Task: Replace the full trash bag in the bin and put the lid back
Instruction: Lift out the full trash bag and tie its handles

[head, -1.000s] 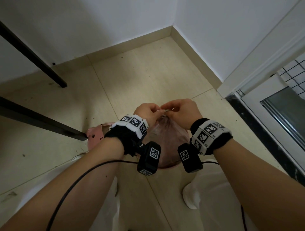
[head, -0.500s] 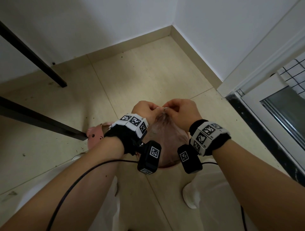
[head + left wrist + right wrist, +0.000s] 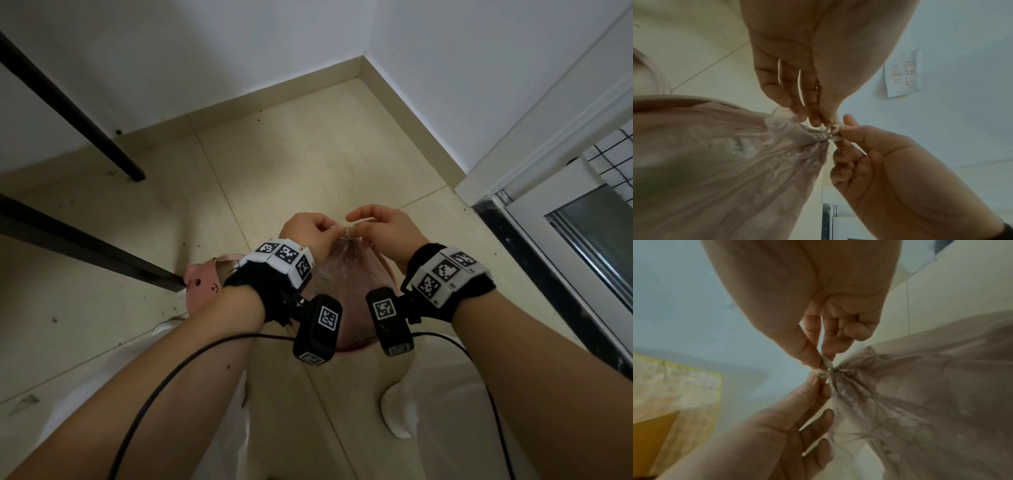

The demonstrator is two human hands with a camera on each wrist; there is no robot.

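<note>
A: Full trash bag [image 3: 346,281] sits in the pink bin [image 3: 352,347], neck gathered, white drawstring [image 3: 831,129] half-knotted.
B: Hands?
A: Left hand [image 3: 310,231] and right hand [image 3: 383,228] each pinch a drawstring end.
B: Risk?
A: Thin film may tear if pulled hard; a loose knot may slip on lifting.

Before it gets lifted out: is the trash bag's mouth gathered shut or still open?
Gathered shut. The trash bag puckers to a tight neck, where the left hand and right hand pinch its drawstring.
</note>
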